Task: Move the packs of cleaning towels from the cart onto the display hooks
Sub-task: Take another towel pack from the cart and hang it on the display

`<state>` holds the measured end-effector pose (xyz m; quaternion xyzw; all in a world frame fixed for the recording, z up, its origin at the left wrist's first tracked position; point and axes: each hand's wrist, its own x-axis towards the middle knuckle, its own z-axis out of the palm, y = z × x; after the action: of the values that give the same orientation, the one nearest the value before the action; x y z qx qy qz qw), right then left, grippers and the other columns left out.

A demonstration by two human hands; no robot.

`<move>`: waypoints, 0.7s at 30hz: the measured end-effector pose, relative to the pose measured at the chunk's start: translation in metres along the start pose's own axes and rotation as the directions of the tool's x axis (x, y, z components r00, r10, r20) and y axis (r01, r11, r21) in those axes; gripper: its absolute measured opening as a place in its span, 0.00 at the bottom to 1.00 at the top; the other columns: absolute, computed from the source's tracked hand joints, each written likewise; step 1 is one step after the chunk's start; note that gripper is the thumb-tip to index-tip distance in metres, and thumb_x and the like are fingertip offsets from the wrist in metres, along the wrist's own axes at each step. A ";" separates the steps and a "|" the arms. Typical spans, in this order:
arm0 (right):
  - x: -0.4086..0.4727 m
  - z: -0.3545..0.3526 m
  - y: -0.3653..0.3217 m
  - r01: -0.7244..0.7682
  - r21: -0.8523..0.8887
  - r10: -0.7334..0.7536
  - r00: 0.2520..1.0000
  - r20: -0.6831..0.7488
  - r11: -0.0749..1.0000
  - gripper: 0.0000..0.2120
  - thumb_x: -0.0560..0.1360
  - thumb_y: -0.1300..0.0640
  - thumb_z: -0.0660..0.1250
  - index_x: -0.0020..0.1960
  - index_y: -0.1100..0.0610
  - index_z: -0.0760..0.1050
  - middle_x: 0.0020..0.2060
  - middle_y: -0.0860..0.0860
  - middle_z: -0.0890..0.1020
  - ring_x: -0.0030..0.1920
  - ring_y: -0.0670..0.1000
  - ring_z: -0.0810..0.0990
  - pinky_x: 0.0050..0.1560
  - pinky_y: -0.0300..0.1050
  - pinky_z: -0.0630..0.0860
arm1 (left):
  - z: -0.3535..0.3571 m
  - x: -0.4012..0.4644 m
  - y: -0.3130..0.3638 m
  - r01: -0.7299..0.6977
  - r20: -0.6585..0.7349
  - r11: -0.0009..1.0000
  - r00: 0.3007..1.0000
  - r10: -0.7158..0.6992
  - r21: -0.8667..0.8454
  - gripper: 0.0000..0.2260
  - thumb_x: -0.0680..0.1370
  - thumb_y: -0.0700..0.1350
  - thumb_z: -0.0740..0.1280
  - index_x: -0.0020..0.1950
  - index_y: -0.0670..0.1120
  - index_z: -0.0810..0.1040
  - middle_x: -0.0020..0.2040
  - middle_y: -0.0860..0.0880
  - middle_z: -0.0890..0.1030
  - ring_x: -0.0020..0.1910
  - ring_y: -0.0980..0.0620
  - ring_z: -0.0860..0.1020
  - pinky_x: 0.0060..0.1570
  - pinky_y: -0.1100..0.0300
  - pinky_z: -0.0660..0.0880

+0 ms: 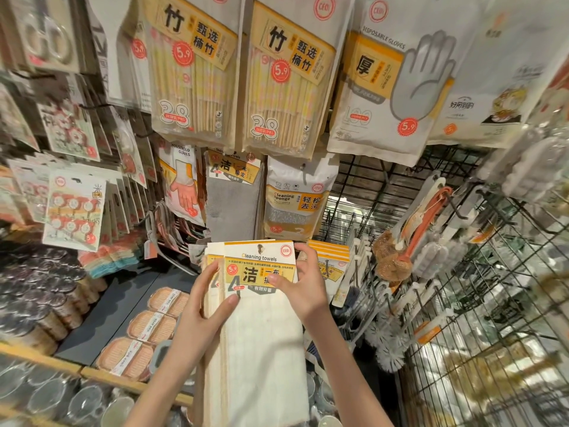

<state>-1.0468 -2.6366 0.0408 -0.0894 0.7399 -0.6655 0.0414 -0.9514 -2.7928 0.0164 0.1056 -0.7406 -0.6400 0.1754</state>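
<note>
I hold a stack of cream cleaning towel packs (261, 334) upright in front of the display, the front one labelled "Cleaning towels". My left hand (206, 306) grips the stack's left edge, thumb across the front label. My right hand (303, 283) pinches the front pack's card header at its right edge. More packs of the same towels (334, 263) hang just behind to the right. A grey towel pack (232, 198) hangs above. The hook itself is hidden behind the packs. The cart is out of view.
Chopstick packs (286, 78), disposable gloves (381, 87) and a cleaning sponge pack (295, 201) hang above. A wire grid rack (462, 303) with brushes stands at right. Soap dishes (154, 328) and glassware (46, 396) lie on the shelf at lower left.
</note>
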 end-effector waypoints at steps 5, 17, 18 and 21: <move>-0.002 -0.003 0.001 0.068 -0.004 -0.068 0.997 0.048 0.998 0.32 0.69 0.70 0.71 0.57 0.37 0.67 0.52 0.48 0.81 0.51 0.45 0.81 0.52 0.42 0.79 | 0.003 -0.002 -0.001 0.012 -0.035 1.000 0.999 -0.012 0.002 0.24 0.70 0.52 0.71 0.58 0.74 0.66 0.57 0.76 0.73 0.59 0.73 0.70 0.55 0.62 0.69; -0.010 -0.024 0.015 0.094 0.032 -0.098 0.978 0.184 0.995 0.25 0.73 0.71 0.67 0.63 0.50 0.71 0.62 0.44 0.74 0.61 0.42 0.75 0.60 0.39 0.73 | 0.014 -0.003 -0.006 0.032 -0.095 0.999 0.995 -0.035 -0.034 0.25 0.71 0.48 0.73 0.63 0.66 0.69 0.62 0.65 0.74 0.62 0.62 0.73 0.59 0.56 0.71; -0.010 -0.027 0.017 0.090 0.037 -0.095 0.981 0.171 0.995 0.25 0.73 0.72 0.66 0.64 0.52 0.71 0.62 0.45 0.74 0.63 0.44 0.74 0.62 0.42 0.73 | 0.014 -0.002 -0.007 0.033 -0.100 0.999 0.994 -0.036 -0.036 0.25 0.71 0.48 0.73 0.63 0.66 0.69 0.62 0.66 0.74 0.62 0.62 0.73 0.59 0.56 0.71; -0.007 -0.039 0.027 0.048 0.061 -0.054 0.992 0.112 0.997 0.24 0.72 0.74 0.65 0.65 0.59 0.70 0.63 0.52 0.74 0.62 0.48 0.75 0.65 0.47 0.72 | 0.015 0.000 -0.008 0.023 -0.109 0.999 0.994 -0.026 -0.035 0.25 0.70 0.51 0.72 0.63 0.68 0.69 0.57 0.74 0.73 0.58 0.72 0.72 0.52 0.65 0.70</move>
<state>-1.0493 -2.5949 0.0176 -0.1447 0.7141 -0.6814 0.0689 -0.9574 -2.7804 0.0068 0.1467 -0.7176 -0.6478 0.2096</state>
